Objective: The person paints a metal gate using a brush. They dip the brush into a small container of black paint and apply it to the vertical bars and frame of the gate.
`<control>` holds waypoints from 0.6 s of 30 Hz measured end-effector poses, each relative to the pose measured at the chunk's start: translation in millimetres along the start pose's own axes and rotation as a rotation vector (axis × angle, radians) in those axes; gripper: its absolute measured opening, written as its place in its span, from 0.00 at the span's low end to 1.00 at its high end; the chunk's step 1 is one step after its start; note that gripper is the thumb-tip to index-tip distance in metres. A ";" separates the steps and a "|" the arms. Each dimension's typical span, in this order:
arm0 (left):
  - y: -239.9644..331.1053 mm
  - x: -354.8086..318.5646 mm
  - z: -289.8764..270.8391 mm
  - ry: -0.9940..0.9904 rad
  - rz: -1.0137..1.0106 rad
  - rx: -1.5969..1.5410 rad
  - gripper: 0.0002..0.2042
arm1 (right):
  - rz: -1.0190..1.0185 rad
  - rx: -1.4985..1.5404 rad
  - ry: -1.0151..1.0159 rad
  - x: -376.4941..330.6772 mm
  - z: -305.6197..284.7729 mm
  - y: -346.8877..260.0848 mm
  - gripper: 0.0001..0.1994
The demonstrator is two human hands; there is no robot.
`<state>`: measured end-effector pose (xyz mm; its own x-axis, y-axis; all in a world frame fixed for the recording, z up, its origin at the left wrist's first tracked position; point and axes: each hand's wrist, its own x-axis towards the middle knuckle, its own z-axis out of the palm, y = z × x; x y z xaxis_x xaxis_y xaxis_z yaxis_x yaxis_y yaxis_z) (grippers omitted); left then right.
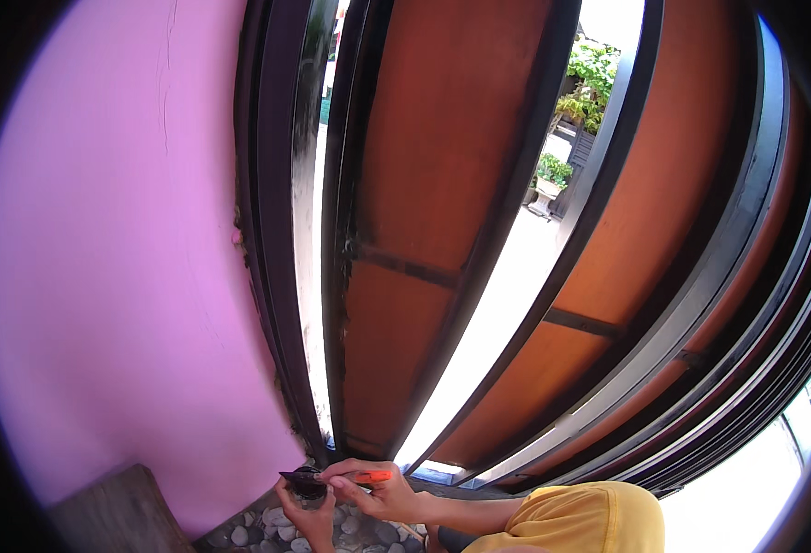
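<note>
Low in the head view, my left hand [313,523] is closed around a small dark container [308,489]. Its fingers and thumb grip the container's sides. From the right comes my right hand [385,499], pinching a paintbrush with an orange handle [374,476]. The brush lies nearly level, with its dark tip pointing left over the container's mouth. Whether the bristles touch the rim or the contents cannot be made out. Both hands are close together, just in front of the foot of the gate.
A tall gate with orange-brown panels [442,138] and dark metal frames rises ahead, bright gaps between them. At left stands a pink wall [119,230], with a grey board [119,511] against its base. Grey pebbles [276,527] cover the ground. A yellow sleeve [599,518] shows at lower right.
</note>
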<state>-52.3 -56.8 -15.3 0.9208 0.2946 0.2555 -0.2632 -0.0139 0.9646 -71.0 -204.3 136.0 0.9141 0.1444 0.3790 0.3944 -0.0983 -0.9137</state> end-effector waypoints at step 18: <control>364.4 51.3 5.7 -0.492 -0.083 -0.071 0.31 | -0.257 -0.354 0.182 -11.7 -158.7 -361.6 0.02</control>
<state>-99.3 -52.2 349.6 0.9614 -0.1941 0.1952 -0.1870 0.0600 0.9805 -209.2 -326.7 485.2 0.7716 0.0365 0.6350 0.5895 -0.4161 -0.6924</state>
